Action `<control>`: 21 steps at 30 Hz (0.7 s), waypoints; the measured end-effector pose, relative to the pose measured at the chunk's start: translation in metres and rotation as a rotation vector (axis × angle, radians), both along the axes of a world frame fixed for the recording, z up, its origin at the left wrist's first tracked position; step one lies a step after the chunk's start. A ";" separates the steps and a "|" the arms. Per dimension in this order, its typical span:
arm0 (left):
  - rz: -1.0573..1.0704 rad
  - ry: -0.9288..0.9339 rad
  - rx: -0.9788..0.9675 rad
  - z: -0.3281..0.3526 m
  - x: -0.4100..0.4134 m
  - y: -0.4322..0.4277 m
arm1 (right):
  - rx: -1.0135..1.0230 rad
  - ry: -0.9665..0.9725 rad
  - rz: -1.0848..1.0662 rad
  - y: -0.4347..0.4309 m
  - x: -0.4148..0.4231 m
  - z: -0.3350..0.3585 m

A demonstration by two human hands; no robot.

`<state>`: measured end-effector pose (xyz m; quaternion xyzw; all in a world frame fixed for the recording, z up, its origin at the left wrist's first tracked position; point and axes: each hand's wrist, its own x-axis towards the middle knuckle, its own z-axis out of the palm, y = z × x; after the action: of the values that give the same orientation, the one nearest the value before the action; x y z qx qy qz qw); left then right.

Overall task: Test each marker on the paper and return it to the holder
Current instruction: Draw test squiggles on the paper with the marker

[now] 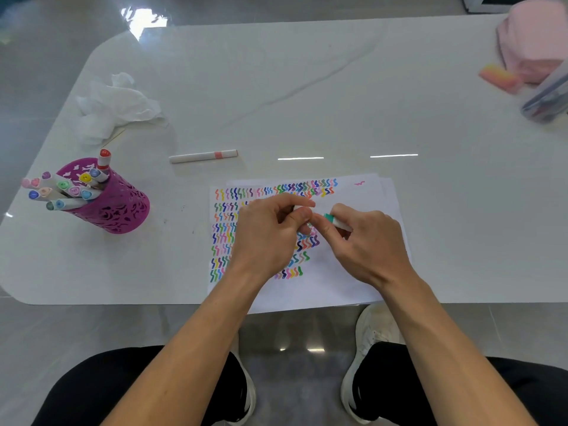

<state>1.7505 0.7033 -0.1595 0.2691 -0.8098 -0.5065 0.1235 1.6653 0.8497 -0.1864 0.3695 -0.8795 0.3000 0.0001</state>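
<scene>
Over the white paper (362, 195), which is covered with rows of coloured squiggles, both hands meet on one white marker with a teal band (333, 220). My right hand (365, 244) grips its barrel. My left hand (270, 235) pinches the marker's other end, its cap, between thumb and fingers; most of that end is hidden. A magenta perforated holder (120, 207) stands at the left with several capped markers leaning out of it. Another white marker with a salmon band (203, 156) lies loose on the table beyond the paper.
The white glossy table (307, 87) has a crumpled white tissue (116, 106) at the back left. A pink bag (534, 44), an orange-pink block (499, 77) and a clear pencil case (550, 96) sit at the far right. The paper overhangs the near table edge above my knees.
</scene>
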 end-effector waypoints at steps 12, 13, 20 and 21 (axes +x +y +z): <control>0.105 -0.023 -0.190 -0.010 0.000 -0.003 | -0.591 -0.575 -0.182 0.002 -0.019 0.006; 0.091 -0.023 -0.225 -0.012 0.000 -0.003 | -0.658 -0.633 -0.188 0.004 -0.021 0.008; 0.032 -0.042 -0.451 -0.028 -0.002 -0.006 | -0.604 -0.551 -0.234 0.009 -0.029 0.001; 0.024 -0.041 -0.468 -0.030 -0.002 -0.006 | -0.584 -0.549 -0.238 0.008 -0.029 -0.002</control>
<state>1.7486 0.6970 -0.1897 0.2531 -0.9042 -0.2978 0.1720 1.6368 0.8572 -0.1887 0.1561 -0.7614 0.6220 -0.0951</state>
